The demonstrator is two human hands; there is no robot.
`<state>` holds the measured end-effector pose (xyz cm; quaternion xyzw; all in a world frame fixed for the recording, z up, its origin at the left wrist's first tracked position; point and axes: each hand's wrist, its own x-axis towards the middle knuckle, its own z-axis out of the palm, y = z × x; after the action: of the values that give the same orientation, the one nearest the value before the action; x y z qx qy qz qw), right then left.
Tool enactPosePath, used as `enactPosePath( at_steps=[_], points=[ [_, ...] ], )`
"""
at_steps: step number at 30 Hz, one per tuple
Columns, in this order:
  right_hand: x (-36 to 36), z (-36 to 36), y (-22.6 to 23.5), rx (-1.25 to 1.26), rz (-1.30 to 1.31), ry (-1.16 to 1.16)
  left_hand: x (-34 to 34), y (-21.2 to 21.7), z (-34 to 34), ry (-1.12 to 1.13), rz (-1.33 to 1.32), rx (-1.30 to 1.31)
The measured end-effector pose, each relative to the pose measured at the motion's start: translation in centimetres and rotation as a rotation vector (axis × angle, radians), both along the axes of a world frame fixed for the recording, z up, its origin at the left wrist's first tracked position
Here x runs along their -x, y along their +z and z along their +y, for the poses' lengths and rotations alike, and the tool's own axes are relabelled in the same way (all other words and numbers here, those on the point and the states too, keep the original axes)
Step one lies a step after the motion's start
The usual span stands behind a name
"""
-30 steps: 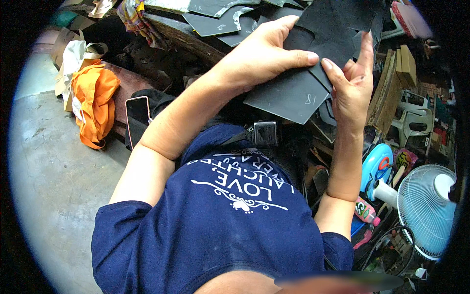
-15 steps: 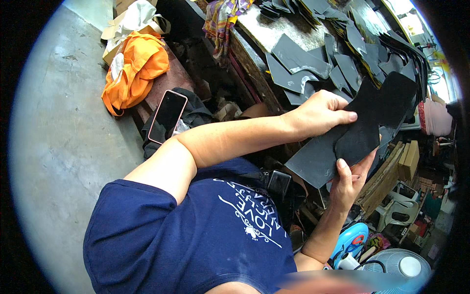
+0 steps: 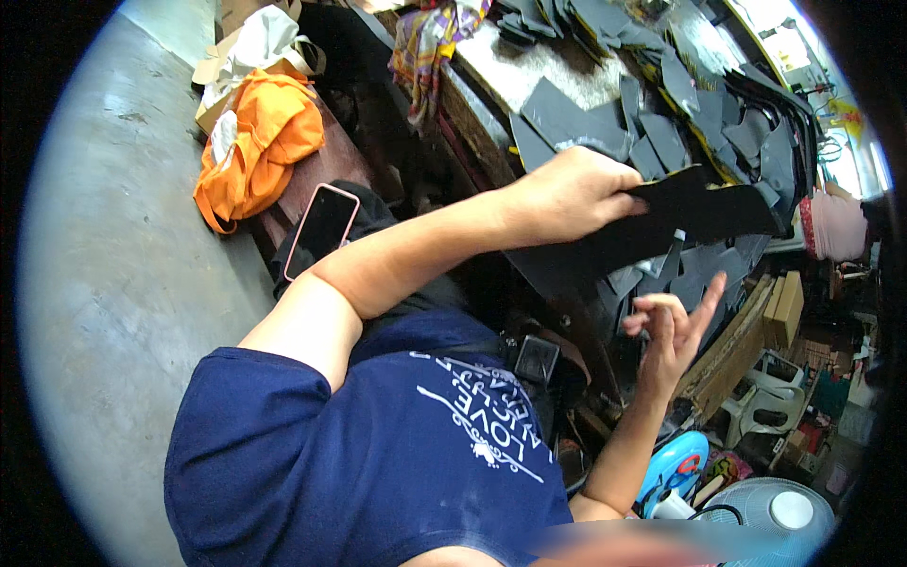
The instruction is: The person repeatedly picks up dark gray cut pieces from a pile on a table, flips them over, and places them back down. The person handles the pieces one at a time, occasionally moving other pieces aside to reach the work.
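Observation:
My left hand [image 3: 576, 194] pinches the upper left part of a flat black cut sheet piece [image 3: 699, 213] between thumb and fingers. The piece is held tilted above the bench, its notched upper edge turned up. Below and apart from it is my right hand [image 3: 669, 331], holding nothing, with its index finger stretched out and the other fingers partly bent. Grey cut sheet pieces [image 3: 567, 118] lie loosely overlapped on the worktable just beyond my left hand. More grey pieces [image 3: 699, 269] show between the held piece and my right hand.
Stacks of dark cut pieces [image 3: 779, 123] line the far right of the table. A patterned cloth [image 3: 420, 61] hangs at its left corner. On the left are a phone [image 3: 323, 227] and an orange bag [image 3: 269, 128]. A fan [image 3: 789, 510] stands lower right, near white plastic chairs [image 3: 770, 406].
My right hand has let go of the black piece and moved slightly down, its fingers spreading. My left hand keeps hold, has shifted left and tilted the piece flatter.

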<state>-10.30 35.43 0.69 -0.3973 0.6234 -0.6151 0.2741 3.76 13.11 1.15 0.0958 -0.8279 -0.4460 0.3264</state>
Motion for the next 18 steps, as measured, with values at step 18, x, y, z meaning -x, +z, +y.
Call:
enactPosePath(
  at_steps=[18],
  points=[
    [0.5, -0.5, -3.0, -0.141, 0.313, -0.229, -2.5, -2.6, -17.2, 0.221, -0.446, 0.296]
  ],
)
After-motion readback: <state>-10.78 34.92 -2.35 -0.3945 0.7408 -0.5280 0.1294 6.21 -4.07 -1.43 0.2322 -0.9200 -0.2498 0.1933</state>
